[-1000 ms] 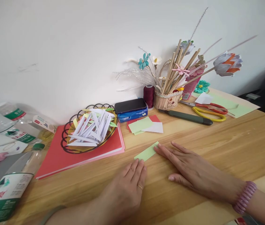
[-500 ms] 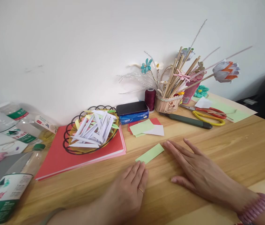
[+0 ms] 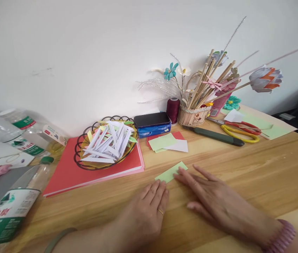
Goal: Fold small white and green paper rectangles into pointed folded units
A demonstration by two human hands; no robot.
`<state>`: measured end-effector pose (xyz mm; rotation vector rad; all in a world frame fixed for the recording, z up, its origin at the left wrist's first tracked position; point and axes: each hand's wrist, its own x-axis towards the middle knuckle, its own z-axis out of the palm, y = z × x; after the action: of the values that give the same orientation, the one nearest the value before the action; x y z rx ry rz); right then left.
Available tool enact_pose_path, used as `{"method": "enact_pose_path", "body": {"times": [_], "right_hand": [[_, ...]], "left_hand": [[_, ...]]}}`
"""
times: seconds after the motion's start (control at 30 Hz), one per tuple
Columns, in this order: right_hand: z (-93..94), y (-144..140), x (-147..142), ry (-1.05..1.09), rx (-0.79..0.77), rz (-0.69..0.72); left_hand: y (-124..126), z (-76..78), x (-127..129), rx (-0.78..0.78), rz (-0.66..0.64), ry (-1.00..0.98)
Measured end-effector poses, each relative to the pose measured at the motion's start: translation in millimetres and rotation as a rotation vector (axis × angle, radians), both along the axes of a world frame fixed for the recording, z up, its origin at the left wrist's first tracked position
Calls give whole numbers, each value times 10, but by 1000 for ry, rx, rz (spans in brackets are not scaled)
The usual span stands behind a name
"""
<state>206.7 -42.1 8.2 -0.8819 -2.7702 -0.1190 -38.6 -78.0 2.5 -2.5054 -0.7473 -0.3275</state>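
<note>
A narrow strip of light green paper (image 3: 170,173) lies flat on the wooden table, possibly folded. My left hand (image 3: 146,207) rests palm down, its fingertips pressing the strip's near left end. My right hand (image 3: 209,196) is spread out, with its index and middle fingertips on the strip's right part and the thumb apart on the table side. Behind the strip are loose green, white and red paper pieces (image 3: 162,142). A black wire basket (image 3: 79,163) full of folded white, green and yellow paper pieces stands to the left.
The basket sits on a stack of red paper (image 3: 62,175). Plastic bottles (image 3: 12,211) stand or lean at left. Further back are a phone (image 3: 151,119) on a blue packet, a maroon thread spool (image 3: 173,109), a stick-filled basket (image 3: 193,116), a dark green cutter (image 3: 217,136) and scissors (image 3: 240,133).
My right hand has moved left, from beside the strip's far end onto the strip. My left hand stays at its near end. The whole view has shifted slightly.
</note>
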Motion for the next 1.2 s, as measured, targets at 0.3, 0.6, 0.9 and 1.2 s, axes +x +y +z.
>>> {"method": "enact_pose_path", "body": {"times": [0.3,0.6,0.9,1.2], "right_hand": [[48,117,227,-6,64,-67],[156,371,-89,89,70,124],[135,542,-246,148,50,192],[155,468,-394,148,29,154]], "left_hand": [[-51,-58,-21,42,-12,-29],[84,9,-33,-26,-74,-186],[326,48,-70,-82,36,-269],[519,57,-98,-151,107,-242]]}}
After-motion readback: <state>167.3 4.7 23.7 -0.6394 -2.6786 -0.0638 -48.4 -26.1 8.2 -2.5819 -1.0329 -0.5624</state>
